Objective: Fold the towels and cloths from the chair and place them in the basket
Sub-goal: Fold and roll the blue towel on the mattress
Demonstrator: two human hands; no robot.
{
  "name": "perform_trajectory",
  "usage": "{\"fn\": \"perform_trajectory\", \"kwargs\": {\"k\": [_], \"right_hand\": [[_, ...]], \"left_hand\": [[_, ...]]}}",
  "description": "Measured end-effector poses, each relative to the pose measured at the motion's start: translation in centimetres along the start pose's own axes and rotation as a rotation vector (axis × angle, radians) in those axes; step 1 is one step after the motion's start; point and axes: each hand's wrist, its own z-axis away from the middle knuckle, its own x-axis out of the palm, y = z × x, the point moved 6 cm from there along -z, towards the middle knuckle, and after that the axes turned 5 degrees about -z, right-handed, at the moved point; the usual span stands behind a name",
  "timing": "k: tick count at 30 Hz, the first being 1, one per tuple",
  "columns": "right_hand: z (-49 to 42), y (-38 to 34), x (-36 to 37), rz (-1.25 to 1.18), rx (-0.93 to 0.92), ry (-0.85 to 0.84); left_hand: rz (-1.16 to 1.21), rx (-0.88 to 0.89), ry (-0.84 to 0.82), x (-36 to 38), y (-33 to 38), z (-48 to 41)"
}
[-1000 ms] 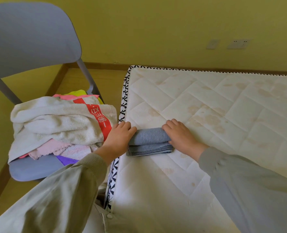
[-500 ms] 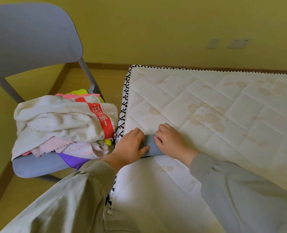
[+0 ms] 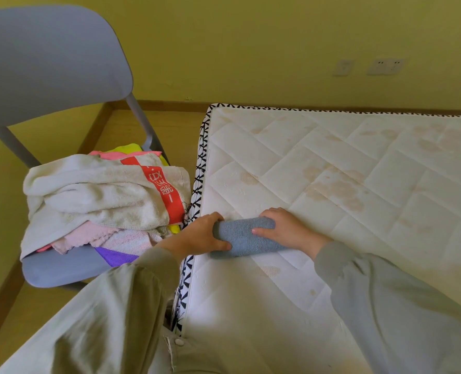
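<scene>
Folded towel: a small blue-grey towel (image 3: 244, 238), folded into a thick bundle, lies on the mattress near its left edge, centre of the frame and slightly low.
Left hand (image 3: 199, 236): it grips the bundle's left end, fingers curled over the far side and thumb pressed on the near side.
Right hand (image 3: 286, 230): it holds the bundle's right end, fingers wrapped over the top and back, thumb laid flat across the front face.
Mattress (image 3: 345, 163): white and quilted with brownish stains and a black-and-white patterned edge band; it fills the right half of the frame.
Chair (image 3: 51, 55): grey-blue, upper left to mid left, its seat just beside the mattress edge.
Pile on chair: a heap of unfolded cloths rests on the seat. A white towel with a red band (image 3: 97, 195) lies on top, with a pink cloth (image 3: 89, 234), a purple cloth (image 3: 116, 257) and a yellow cloth (image 3: 128, 149) showing beneath and behind it.
Sleeves: pale grey-green sleeves (image 3: 110, 314) cover both forearms in the lower frame.
Wall: yellow, with sockets (image 3: 385, 66) at upper right.
</scene>
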Motion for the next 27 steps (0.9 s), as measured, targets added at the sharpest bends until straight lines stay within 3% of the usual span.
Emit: {"fn": "perform_trajectory", "kwargs": {"k": [5,9,16,21,27], "right_hand": [[0.8,0.7,-1.0,-0.198,0.175,-0.231],[1.3,1.3,-0.8,-0.289,0.241,-0.343],[2.2,1.5,-1.6,-0.907,0.331,-0.244],[1.4,1.0,-2.8,-1.304,0.359,-0.182],[-0.9,1.1,-4.4,-1.385,0.454,-0.108]], "left_hand": [[0.005,-0.099,-0.072,0.0,-1.0,0.4],[0.310,-0.125,-0.038,0.3,-1.3,0.8],[0.585,-0.113,-0.048,-0.2,-1.6,1.5],[0.998,-0.091,0.011,-1.8,-0.4,0.2],[1.173,-0.166,0.126,-4.5,-0.3,-3.3]]}}
